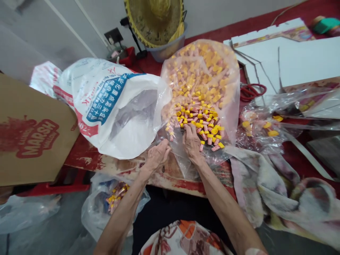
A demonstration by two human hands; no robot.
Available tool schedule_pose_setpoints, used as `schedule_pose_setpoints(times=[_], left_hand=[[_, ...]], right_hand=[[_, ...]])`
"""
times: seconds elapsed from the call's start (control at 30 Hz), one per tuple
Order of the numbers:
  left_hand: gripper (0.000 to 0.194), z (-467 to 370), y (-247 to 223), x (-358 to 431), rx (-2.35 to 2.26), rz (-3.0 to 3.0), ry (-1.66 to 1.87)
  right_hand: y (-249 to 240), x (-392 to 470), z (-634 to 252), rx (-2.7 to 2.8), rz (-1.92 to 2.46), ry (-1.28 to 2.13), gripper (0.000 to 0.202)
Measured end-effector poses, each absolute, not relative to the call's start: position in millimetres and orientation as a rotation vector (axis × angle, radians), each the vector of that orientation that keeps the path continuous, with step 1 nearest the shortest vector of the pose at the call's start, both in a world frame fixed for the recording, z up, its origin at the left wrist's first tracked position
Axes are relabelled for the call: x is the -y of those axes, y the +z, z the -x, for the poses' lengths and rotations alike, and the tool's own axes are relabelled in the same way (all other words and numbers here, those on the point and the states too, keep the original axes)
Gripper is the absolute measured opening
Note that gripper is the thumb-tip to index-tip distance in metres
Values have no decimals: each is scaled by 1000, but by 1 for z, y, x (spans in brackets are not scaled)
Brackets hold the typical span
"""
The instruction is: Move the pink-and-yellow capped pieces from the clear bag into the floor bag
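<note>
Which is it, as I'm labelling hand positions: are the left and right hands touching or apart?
Apart. The head view shows plastic in the gap between left hand and right hand.

Bottles [209, 122] in bag [230, 76], beside sack [132, 138]

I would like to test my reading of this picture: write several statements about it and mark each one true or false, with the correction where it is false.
1. The right hand is at the near edge of the yellow-capped pieces. True.
2. The left hand is deep inside the white bag. False: it is outside, near the edge of the bag's opening.
3. The cardboard box at the left has red printing. True.
4. The patterned cloth lies at the left end of the table. False: it hangs at the right.
5. The hat stands at the basin, beyond both bags. True.
</note>
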State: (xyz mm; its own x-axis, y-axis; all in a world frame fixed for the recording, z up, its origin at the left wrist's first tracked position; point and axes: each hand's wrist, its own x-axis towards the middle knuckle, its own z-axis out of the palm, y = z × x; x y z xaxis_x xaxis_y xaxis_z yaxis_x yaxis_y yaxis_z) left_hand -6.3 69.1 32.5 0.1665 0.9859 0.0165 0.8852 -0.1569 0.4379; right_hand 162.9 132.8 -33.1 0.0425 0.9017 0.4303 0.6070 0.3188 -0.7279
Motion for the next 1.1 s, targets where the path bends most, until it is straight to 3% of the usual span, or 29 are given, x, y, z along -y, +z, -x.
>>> schedule_pose_setpoints(times=[0.23,0.4,0.5,0.7,1.1], left_hand=[[15,24,40,-57,-1801,-1766,722],[4,9,34,-36,-1930,-1944,618],[8,1,33,-36,-1849,-2079,538],[8,-10,29,-27,-1862,-2167,770],[12,-3,26,-13,-1776,-2198,881]], right_hand=[[-41,-139,-165,1715,1418,422,47],[-39,-141,-165,1704,1439,366,50],[-37,-142,-163,1733,1453,323,50],[-28,-143,-162,1873,1594,318,46],[-5,-145,-158,1972,1848,339,44]])
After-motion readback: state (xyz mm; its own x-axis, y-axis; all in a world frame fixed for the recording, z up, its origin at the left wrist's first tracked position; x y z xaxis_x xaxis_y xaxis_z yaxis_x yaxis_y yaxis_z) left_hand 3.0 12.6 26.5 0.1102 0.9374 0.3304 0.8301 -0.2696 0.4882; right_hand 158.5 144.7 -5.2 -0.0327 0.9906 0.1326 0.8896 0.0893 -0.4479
